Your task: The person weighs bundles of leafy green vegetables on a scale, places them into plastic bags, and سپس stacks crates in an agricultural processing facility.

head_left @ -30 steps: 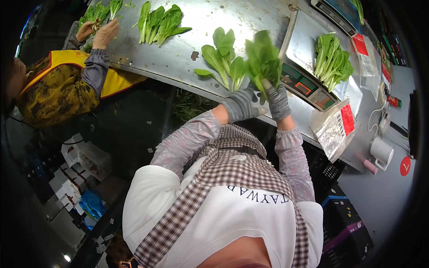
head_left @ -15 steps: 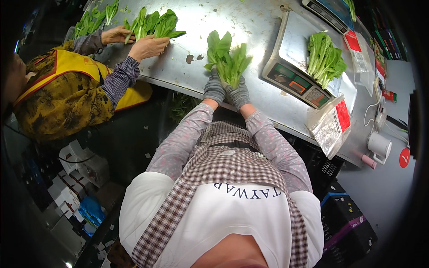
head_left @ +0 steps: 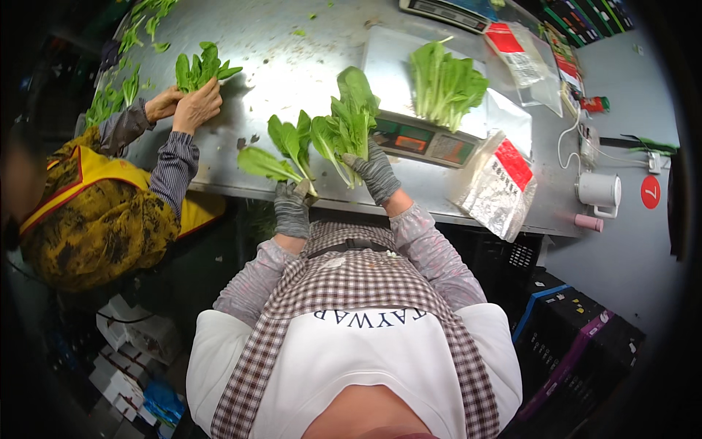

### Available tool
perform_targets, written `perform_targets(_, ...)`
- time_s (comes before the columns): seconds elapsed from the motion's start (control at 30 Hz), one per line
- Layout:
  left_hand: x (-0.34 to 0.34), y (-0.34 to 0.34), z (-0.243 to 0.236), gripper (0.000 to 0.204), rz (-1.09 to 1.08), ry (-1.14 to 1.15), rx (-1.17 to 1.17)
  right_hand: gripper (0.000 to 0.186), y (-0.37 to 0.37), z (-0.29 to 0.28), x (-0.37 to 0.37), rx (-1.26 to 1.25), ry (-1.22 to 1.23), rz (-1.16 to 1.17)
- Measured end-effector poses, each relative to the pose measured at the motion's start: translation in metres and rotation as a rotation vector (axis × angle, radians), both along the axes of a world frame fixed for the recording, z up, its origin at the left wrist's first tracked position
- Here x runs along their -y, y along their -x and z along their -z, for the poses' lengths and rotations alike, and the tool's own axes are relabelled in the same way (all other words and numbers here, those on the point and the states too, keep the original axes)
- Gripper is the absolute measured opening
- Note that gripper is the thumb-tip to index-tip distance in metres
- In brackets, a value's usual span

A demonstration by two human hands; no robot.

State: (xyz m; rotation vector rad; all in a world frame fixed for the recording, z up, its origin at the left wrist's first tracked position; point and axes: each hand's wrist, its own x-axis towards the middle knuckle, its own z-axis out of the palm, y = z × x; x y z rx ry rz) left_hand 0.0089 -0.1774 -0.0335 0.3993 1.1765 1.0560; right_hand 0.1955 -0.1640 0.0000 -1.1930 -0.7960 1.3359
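Observation:
My left hand [head_left: 291,209] in a grey striped glove is closed on the stems of a few loose leafy greens [head_left: 291,143] at the steel table's front edge [head_left: 428,211]. My right hand [head_left: 374,174], also gloved, grips the base of a fuller bunch of greens [head_left: 351,110], held just right of the left one's leaves and in front of a weighing scale [head_left: 395,135]. A pile of greens [head_left: 446,84] lies on the scale's pan.
A co-worker [head_left: 102,219] at left holds greens with both hands [head_left: 196,108]; more greens [head_left: 110,102] lie beyond. At right are plastic bags [head_left: 490,190], a second scale [head_left: 446,16], a white kettle [head_left: 596,192], a pink cylinder [head_left: 589,221], cables and black crates [head_left: 563,344].
My hands, together on one bunch half a second ago, have moved apart, each now with its own greens. The co-worker's greens shifted. The whole view has swung, moving scale and table leftward in it.

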Motion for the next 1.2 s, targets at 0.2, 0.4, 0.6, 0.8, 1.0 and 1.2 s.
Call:
perform_targets(0.2,0.001,-0.052,-0.089,0.029,0.12,-0.325,0.003,0.042,-0.104,-0.071,-0.011,0.025,-0.265,0.32)
perform_targets(0.4,-0.055,-0.146,-0.133,0.03,0.454,-0.731,0.09,0.046,-0.176,-0.108,-0.025,0.108,-0.348,0.429)
perform_targets(0.6,-0.138,-0.22,-0.048,0.056,0.944,-0.632,-1.146,0.058,-0.216,-0.008,-0.044,0.937,0.202,0.372)
perform_targets(0.8,-0.097,-0.22,-0.062,0.054,0.531,-1.113,-1.165,0.055,-0.225,-0.017,-0.036,0.478,0.133,0.296)
perform_targets(1.0,-0.086,-0.238,-0.047,0.046,0.732,-1.347,-1.207,0.05,-0.241,-0.015,-0.023,0.933,0.255,0.15)
perform_targets(1.2,-0.084,-0.243,-0.057,0.052,0.709,-1.444,-1.223,0.034,-0.249,-0.048,-0.014,1.092,0.338,0.132)
